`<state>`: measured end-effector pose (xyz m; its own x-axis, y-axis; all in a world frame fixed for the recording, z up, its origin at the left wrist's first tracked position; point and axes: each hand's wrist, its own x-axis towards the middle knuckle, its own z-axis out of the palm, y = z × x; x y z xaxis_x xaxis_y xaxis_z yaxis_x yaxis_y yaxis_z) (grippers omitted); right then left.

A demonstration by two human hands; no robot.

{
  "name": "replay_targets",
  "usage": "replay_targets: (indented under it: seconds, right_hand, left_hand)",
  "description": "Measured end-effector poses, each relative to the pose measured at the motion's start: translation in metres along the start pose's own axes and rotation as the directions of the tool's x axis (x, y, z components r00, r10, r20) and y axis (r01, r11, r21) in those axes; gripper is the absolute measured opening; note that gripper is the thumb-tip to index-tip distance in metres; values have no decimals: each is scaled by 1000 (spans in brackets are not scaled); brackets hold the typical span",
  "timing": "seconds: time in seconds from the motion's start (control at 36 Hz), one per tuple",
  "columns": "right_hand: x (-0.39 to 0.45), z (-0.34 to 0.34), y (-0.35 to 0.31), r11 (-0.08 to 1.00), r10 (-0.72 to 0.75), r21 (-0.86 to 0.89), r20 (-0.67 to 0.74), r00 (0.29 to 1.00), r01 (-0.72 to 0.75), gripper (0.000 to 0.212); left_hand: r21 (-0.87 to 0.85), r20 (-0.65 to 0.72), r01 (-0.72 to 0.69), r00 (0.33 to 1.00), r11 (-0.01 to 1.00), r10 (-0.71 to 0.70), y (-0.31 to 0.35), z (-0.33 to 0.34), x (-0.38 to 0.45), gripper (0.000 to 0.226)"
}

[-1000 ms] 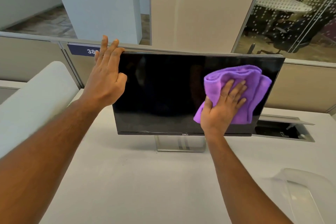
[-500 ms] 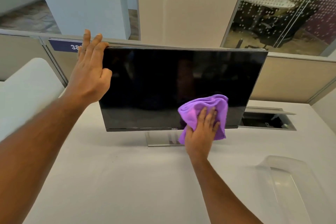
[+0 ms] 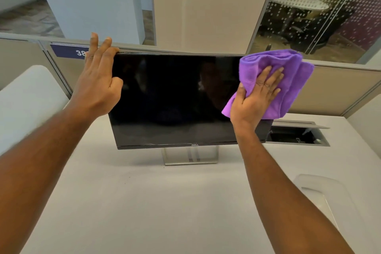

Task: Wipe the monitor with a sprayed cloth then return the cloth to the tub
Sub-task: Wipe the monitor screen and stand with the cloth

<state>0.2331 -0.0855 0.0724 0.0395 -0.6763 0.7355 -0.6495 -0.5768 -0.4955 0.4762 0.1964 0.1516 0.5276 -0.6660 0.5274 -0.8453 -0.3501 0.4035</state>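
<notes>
Nearest, at the frame's lower right, the clear tub (image 3: 321, 196) waits on the desk (image 3: 144, 202). Farther in, my right hand (image 3: 254, 97) presses the bunched purple cloth (image 3: 288, 80) flat-fingered against the monitor (image 3: 175, 99) at its upper right corner; soft and limp, it looks best gathered in the palm. My left hand (image 3: 98, 80) braces the upper left edge, fingers straight; I judge the thin panel tippy.

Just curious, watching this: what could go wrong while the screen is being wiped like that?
The right hand presses the bunched purple cloth at the black monitor's upper right corner; too hard a push might tilt it despite the left hand steadying it. A sweep past the edge could also drop the cloth behind.
</notes>
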Motion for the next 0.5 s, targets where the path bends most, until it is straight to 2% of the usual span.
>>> replay_targets:
  seconds: [0.08, 0.17, 0.28, 0.42, 0.5]
  right_hand:
    - [-18, -1, 0, 991, -128, -19, 58, 990, 129, 74]
    - [-53, 0, 11, 992, -122, -19, 140, 983, 126, 75]
    - [-101, -1, 39, 998, 67, -17, 220, 973, -64, 76]
    - [-109, -8, 71, 955, 293, -6, 169, 941, -297, 69]
    - [-92, -11, 83, 896, 411, 117, 146, 900, -428, 69]
  left_hand:
    - [-4, -6, 3, 1000, 1000, -3, 1, 1, 0, 73]
    - [-3, -10, 5, 1000, 1000, -5, 1, 0, -1, 72]
    - [-4, -2, 3, 1000, 1000, -3, 2, -2, -2, 73]
    - [-6, 6, 4, 1000, 1000, -4, 3, -3, -3, 74]
    - [-11, 3, 10, 1000, 1000, -10, 4, -2, -3, 73]
